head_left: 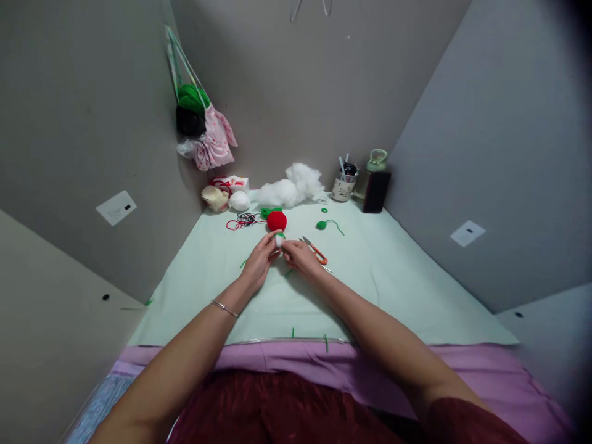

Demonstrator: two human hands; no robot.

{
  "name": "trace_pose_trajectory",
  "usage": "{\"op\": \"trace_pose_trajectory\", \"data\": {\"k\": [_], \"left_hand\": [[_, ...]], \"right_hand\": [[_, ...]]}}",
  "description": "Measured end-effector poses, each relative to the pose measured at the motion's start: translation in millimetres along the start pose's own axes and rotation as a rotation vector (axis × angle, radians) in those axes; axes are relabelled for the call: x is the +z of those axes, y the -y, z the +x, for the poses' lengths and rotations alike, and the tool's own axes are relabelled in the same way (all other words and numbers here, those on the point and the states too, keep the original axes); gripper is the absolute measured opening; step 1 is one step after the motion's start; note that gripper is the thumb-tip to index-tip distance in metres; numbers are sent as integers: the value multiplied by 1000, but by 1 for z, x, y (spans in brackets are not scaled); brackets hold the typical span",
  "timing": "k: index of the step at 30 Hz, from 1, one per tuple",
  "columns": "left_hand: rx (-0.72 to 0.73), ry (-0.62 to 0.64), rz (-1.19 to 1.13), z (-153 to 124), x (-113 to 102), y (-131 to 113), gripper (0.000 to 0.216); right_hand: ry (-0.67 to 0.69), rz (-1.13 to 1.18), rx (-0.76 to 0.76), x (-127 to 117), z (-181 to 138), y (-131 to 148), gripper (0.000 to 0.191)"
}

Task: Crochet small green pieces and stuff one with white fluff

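Observation:
My left hand [260, 259] is closed around a small piece [279, 239] that is green at the top, with white fluffy stuffing showing. From the other side, the fingers of my right hand [300, 254] are pinched together at the stuffing. How far they reach into the piece is hidden. A red ball of yarn [276, 221] sits just behind my hands. Scissors with orange handles [319, 254] lie partly beside my right hand, and a thin metal tool [327, 269] shows below them.
White stuffing [296, 187] is heaped at the back wall. A small green ball with a yarn tail [322, 226] and a green ring [324, 210] lie to the right. A decorated cup [343, 187], a bottle [377, 161] and a dark phone-like slab [376, 192] stand at the back right.

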State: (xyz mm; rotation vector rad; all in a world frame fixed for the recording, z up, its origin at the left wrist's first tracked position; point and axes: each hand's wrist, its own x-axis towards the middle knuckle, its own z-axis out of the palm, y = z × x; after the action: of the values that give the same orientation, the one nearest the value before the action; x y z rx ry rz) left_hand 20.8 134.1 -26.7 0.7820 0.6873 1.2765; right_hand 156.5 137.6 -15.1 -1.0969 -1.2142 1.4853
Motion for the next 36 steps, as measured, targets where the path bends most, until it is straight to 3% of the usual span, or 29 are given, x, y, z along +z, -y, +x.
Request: {"op": "trace_pose_trajectory", "data": {"k": [10,23,31,36], "left_hand": [[-53,57,12,-2,2,4,37],[65,-99,85,6,3,8,29],[86,-111,127,7,-1,4,27],[130,-125,165,8,-7,-6,26]], "right_hand": [[-89,-42,-48,3,6,-15,51],[-155,-411,-242,10,6,-25,40],[-52,-681,-298,21,-5,-16,31],[54,-885,-277,3,-13,11,19]]}}
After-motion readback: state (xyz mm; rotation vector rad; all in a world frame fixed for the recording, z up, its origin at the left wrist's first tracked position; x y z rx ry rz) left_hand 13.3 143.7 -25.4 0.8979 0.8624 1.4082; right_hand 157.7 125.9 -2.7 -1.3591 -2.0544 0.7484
